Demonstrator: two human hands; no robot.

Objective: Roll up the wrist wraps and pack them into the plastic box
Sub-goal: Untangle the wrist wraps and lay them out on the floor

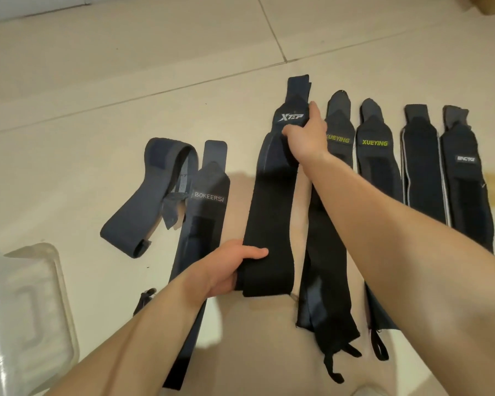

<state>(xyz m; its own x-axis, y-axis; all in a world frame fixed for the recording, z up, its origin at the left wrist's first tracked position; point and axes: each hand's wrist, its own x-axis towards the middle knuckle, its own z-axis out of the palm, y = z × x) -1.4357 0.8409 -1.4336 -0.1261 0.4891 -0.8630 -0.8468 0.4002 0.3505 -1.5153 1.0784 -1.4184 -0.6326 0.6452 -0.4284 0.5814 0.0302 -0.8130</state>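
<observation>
Several dark wrist wraps lie side by side on a pale tiled floor. My right hand (pixel 305 132) grips the far end of the black XTEP wrap (pixel 272 207), just below its logo. My left hand (pixel 232 267) grips the same wrap's near end, thumb lying on top. The wrap stretches between both hands. Left of it lies the BOKEERSI wrap (pixel 203 212). To the right lie two XUEYING wraps (pixel 376 155) and two more dark wraps (pixel 466 178). The clear plastic box (pixel 55 284) stands at the lower left.
A loosely looped grey-blue wrap (pixel 143 201) lies left of the BOKEERSI wrap, beyond the box. A second black wrap (pixel 326 281) lies under my right forearm. Bare floor tiles stretch beyond the wraps' far ends.
</observation>
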